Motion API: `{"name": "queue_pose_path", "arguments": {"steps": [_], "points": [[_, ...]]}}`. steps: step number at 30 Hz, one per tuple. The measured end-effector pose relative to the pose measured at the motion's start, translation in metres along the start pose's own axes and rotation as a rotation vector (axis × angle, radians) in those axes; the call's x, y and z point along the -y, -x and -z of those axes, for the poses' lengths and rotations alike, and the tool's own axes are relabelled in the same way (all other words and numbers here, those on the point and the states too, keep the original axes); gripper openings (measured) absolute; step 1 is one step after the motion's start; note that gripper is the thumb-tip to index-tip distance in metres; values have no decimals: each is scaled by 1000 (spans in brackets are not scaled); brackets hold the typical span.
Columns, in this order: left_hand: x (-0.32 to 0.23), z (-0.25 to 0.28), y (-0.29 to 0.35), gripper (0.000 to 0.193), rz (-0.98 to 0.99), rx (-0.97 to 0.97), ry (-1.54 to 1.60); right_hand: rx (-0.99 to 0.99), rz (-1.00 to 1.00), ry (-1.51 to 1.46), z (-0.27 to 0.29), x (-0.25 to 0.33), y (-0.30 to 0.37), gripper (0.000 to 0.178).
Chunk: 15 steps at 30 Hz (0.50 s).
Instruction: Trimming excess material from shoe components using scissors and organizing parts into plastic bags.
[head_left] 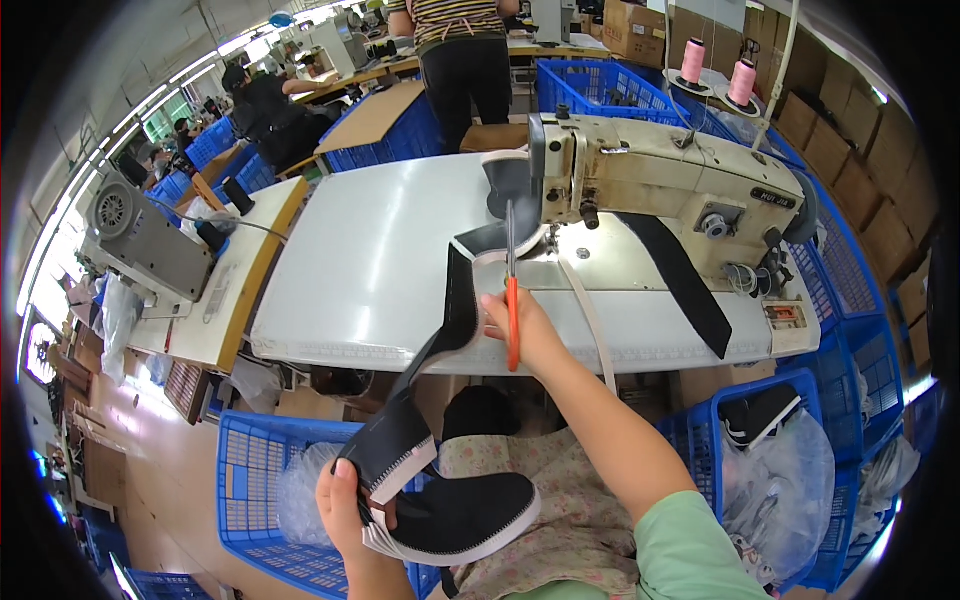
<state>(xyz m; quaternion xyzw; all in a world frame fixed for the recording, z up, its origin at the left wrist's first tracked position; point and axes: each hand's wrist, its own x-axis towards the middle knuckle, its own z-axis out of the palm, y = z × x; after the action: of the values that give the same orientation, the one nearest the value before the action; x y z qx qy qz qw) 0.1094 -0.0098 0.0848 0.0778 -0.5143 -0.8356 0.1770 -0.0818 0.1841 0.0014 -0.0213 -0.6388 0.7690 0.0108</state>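
Observation:
My left hand (pixel 345 505), low on the left, is closed on a stack of black shoe pieces (pixel 465 510) with white stitched edges; the thumb lies on top and the pieces hang over my lap. From there a chain of black pieces (pixel 461 300) with pale edging runs up over the table edge to the sewing machine (pixel 640 180). My right hand (pixel 520 325) is closed on orange-handled scissors (pixel 513 320), in front of the machine's needle area. Their blades point away from me, over the chain. A pale binding strip (pixel 590 310) hangs from the needle area off the front edge.
A loose black strip (pixel 680 285) lies on the white table (pixel 350 250), right of the needle. Blue baskets (pixel 235 500) with plastic bags flank my lap. Pink thread cones (pixel 741 82) stand behind the machine. Another machine (pixel 150 235) is at left; people work farther back.

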Motion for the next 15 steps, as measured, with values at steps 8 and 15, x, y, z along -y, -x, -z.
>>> {"name": "queue_pose_path", "arguments": {"steps": [8,15], "points": [[23,43,26,36,166,-31,-22,-29,316,365,-68,35,-11,22],[45,41,45,41,309,133,-92,458,409,568,-64,49,90,15]]}}
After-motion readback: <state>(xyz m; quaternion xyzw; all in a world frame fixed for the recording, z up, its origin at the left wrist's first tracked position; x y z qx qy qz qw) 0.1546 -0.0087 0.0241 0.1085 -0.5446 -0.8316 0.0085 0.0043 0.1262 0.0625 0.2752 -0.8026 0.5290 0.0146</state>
